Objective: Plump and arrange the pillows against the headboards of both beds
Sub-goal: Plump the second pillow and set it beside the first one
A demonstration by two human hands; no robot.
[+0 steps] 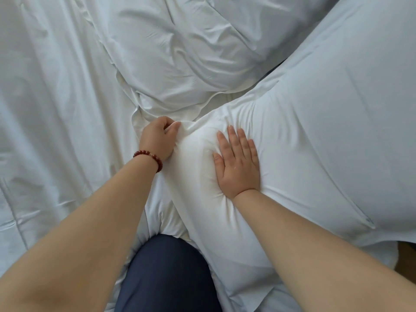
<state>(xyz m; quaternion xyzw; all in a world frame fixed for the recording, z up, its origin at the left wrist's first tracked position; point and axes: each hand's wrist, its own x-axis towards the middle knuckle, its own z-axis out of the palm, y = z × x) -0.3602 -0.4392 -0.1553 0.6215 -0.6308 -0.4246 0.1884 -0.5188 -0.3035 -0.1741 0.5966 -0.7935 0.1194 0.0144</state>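
The near pillow (315, 131) lies diagonally across the right side of the bed, one corner pointing left. The left hand (157, 138), a red bead bracelet (149, 157) at its wrist, curls round and pinches the fabric at that corner. The right hand (238, 163) lies flat with straight fingers, pressing a dent into the pillow. A second, rumpled pillow (180, 52) touches it just beyond. The creased bed sheet (56, 86) spreads wide to the left. A dark blue trouser knee (166, 273) sits between the forearms, against the pillow's near edge.
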